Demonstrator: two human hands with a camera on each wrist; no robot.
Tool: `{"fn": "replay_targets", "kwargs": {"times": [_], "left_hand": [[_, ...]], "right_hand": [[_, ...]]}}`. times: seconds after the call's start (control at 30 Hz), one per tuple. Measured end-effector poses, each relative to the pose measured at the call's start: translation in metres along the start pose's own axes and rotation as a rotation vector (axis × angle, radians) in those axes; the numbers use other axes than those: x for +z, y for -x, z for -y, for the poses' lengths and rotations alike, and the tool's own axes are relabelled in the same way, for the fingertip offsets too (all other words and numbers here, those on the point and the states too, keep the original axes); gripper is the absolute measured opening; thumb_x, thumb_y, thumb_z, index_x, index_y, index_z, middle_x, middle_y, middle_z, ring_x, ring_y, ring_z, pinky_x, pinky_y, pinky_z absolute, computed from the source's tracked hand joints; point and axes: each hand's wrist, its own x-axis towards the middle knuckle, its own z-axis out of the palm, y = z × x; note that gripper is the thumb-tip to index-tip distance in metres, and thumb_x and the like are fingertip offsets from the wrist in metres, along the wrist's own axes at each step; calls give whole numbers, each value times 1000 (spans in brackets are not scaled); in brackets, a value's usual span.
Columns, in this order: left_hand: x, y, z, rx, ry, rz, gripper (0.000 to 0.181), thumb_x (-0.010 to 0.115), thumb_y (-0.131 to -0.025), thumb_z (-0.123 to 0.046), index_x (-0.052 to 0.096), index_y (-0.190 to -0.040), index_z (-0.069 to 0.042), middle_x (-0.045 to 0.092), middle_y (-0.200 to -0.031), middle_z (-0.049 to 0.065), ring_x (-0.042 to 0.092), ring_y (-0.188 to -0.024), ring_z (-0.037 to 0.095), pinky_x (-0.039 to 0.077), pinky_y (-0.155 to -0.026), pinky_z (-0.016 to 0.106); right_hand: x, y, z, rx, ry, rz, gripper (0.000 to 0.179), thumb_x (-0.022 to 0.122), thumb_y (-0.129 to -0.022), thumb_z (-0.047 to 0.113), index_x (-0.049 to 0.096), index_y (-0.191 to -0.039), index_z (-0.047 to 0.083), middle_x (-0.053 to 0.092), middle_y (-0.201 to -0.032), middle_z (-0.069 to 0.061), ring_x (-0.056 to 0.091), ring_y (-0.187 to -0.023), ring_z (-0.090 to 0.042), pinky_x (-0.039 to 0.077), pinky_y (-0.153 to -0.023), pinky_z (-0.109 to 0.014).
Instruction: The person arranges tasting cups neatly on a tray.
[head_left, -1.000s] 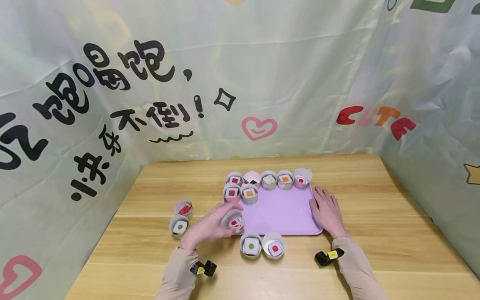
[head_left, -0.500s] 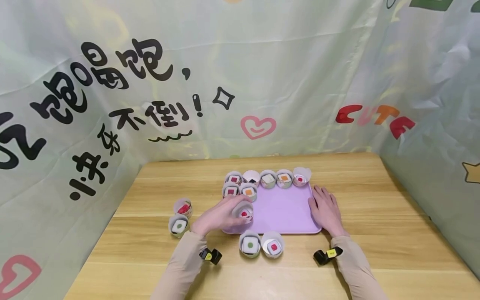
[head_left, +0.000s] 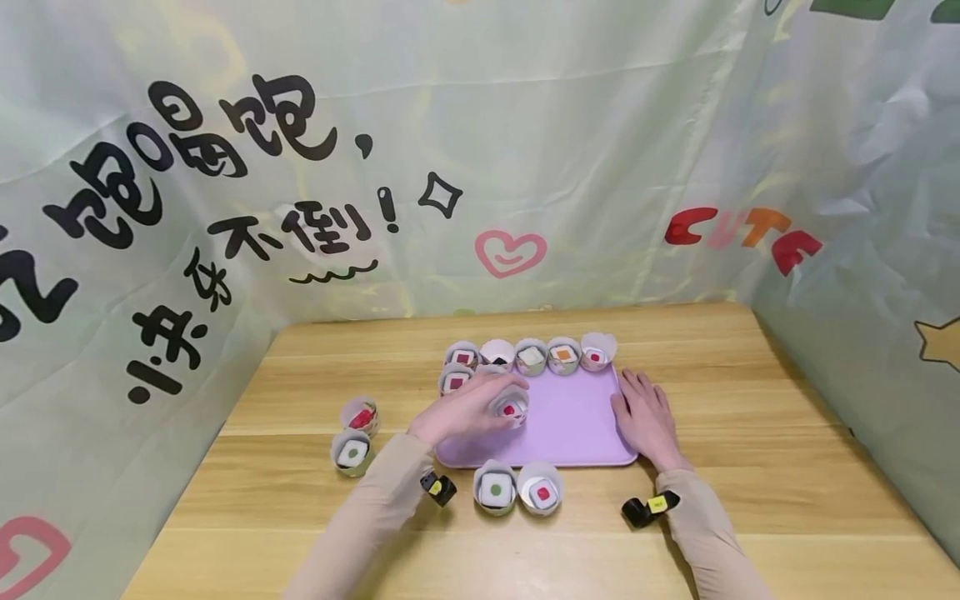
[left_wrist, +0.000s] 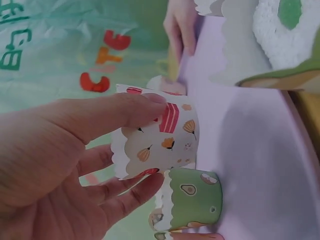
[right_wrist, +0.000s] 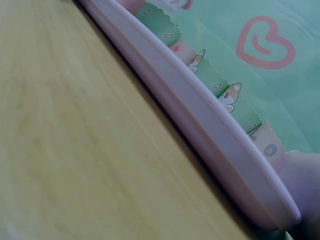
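Note:
My left hand [head_left: 468,408] grips a white paper baking cup [left_wrist: 175,140], printed with flowers and a cake slice, over the left part of the lilac tray [head_left: 577,421]. Inside that cup lies a white block with a red centre, like a sushi roll. In the left wrist view the thumb presses one side, fingers on the other. A green avocado-print cup [left_wrist: 195,195] is just beyond it. My right hand [head_left: 648,421] rests with fingers extended along the tray's right edge. Behind the left hand, a second-row cup is mostly hidden; a cup with a dark-red centre [head_left: 455,382] shows beside it.
Several filled cups [head_left: 531,357] line the tray's back edge. Before its front edge stand a green-centred cup [head_left: 495,489] and a red-centred cup [head_left: 540,489]. Two more cups [head_left: 352,452] are on the wooden table [head_left: 262,517] at left. A printed curtain [head_left: 592,167] hangs behind.
My left hand has carried the cup from the tray's front-left corner rightward and back over the tray. The right hand stays at the tray's right edge.

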Motion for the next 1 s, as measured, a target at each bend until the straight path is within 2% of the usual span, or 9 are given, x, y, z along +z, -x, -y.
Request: {"fn": "replay_targets", "kwargs": {"times": [0.13,0.37,0.53,0.7,0.87,1.0], "left_hand": [[0,-13,0,32,-30,19,56,71,-94,-24,49,-145,-18,55,-148,0,41,-145,31,34,-122,48],[5,-35,3,90,-115,8,58,73,-92,-24,50,-144,-14,59,-144,2,54,-134,25,38,-120,44],[12,-46,6,72,-184,18,59,74,-91,-27,49,-144,-15,60,-142,2,56,-132,25,45,-114,44],[16,-54,5,64,-247,-5,61,75,-91,-29,49,-144,-16,60,-141,5,57,-130,25,52,-105,42],[16,-58,3,49,-317,-33,64,76,-89,-32,50,-144,-15,61,-140,5,59,-127,24,51,-108,40],[16,-60,3,40,-316,-46,63,76,-89,-35,50,-143,-14,63,-138,6,61,-125,24,50,-108,40]], "right_hand": [[-1,0,0,-1,4,0,52,37,-106,20,38,-150,-9,32,-158,-32,21,-149,-52,11,-122,-66],[0,1,2,-1,7,0,52,37,-106,20,38,-149,-9,32,-158,-32,21,-149,-53,12,-122,-66],[0,1,1,0,4,-2,52,37,-106,20,38,-149,-9,32,-158,-32,21,-149,-52,11,-123,-66],[0,0,1,3,2,-1,52,37,-106,20,38,-150,-9,31,-158,-32,21,-149,-52,10,-123,-65],[0,1,1,-4,3,-6,52,37,-106,20,39,-149,-10,32,-158,-32,22,-149,-52,11,-123,-65],[0,1,1,-9,-1,-21,52,39,-105,20,40,-148,-10,34,-157,-32,24,-148,-53,12,-123,-65]]}}
